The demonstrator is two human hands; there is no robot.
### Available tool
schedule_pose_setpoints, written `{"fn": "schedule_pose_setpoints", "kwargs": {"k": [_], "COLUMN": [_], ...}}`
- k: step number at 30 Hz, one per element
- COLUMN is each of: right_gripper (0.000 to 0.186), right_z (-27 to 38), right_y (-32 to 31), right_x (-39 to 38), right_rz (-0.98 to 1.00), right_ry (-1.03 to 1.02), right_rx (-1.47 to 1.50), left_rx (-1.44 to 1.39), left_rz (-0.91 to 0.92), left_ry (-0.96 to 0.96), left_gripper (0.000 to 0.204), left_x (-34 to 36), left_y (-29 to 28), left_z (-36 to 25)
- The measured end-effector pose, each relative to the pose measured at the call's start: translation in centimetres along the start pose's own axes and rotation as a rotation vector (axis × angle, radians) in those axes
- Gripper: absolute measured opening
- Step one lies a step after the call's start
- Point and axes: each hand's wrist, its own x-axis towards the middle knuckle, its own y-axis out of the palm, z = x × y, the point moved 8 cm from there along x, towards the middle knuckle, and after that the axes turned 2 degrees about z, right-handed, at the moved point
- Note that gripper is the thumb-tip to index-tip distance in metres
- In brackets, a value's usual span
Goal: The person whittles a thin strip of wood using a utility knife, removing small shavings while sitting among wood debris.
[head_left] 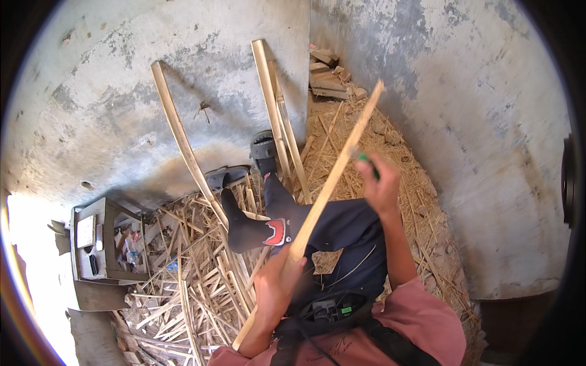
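Observation:
A long, pale split bamboo strip (332, 178) slants up from my lap toward the upper right. Its lower end passes along my left forearm. My left hand (278, 282) is wrapped round it near the lower end, above my lap. In my closed right hand (383, 186) is a small green-handled tool (368, 161). The tool's greyish tip meets or nearly meets the strip's right edge, about two thirds of the way up; blur hides its exact shape. My legs are stretched out in dark trousers, with a dark sock (241, 226) on one foot.
Long bamboo strips (177, 128) lean on the wall ahead. Loose split sticks (201, 311) cover the floor at left; shavings (421, 213) lie at right. A wooden box (110, 244) with small items stands at far left. Dark sandals (227, 177) and bricks (329, 79) are near the wall.

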Motion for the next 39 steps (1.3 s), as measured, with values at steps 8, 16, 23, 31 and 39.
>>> {"fn": "schedule_pose_setpoints", "kwargs": {"k": [8,16,23,31,39], "right_gripper": [0.035,0.034,0.033,0.035,0.033], "right_z": [-2.4,9.2,10.1,10.0,10.1], "right_y": [-1.0,4.5,4.3,4.0,3.8], "right_x": [-0.3,-6.2,-5.8,-5.3,-4.0], "right_rz": [0.133,0.421,0.365,0.334,0.307], "right_ry": [0.236,-0.24,-0.316,-0.348,-0.391], "right_rx": [0.214,0.265,0.172,0.089,0.083], "left_rx": [-0.003,-0.057,-0.062,-0.083,-0.104], "left_rz": [0.041,-0.006,0.024,-0.012,-0.018], "left_ry": [-0.188,-0.062,-0.074,-0.031,-0.031], "left_gripper": [0.043,0.044,0.042,0.042,0.041], "left_x": [-0.4,1.6,2.1,1.8,1.8], "left_y": [0.1,0.2,0.3,0.0,-0.2], "left_z": [2.8,0.4,-0.5,-0.6,-0.5]}}
